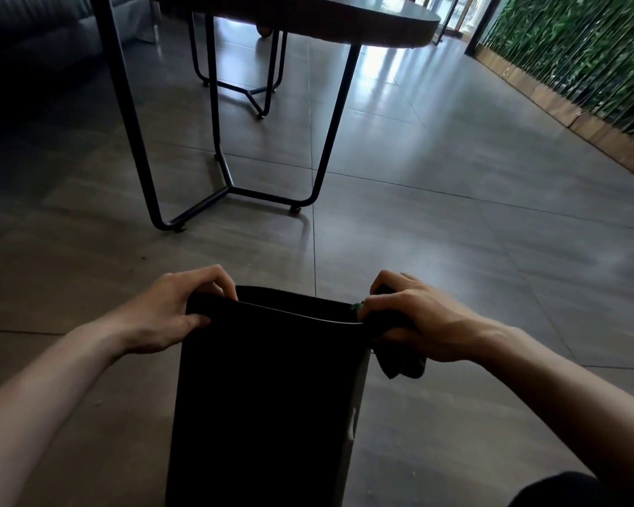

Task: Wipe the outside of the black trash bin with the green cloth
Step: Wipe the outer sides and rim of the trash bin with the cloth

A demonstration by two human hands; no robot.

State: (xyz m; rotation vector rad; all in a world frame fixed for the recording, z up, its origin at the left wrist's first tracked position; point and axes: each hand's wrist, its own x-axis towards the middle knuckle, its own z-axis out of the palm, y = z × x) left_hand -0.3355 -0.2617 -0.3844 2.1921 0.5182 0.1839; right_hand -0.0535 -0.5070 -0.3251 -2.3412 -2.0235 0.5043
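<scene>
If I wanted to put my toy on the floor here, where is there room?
The bare floor is widest to the right of the table legs, up to the plant wall. There is room too between the table legs and the black trash bin. Right at the bin it is crowded: the left hand and right hand, with the green cloth, grip its rim.

1. Floor (454,214): large grey glossy tiles.
2. Bin (264,397) stands on it, at its near edge.
3. Table (308,16) rests its black metal legs behind the bin.
</scene>
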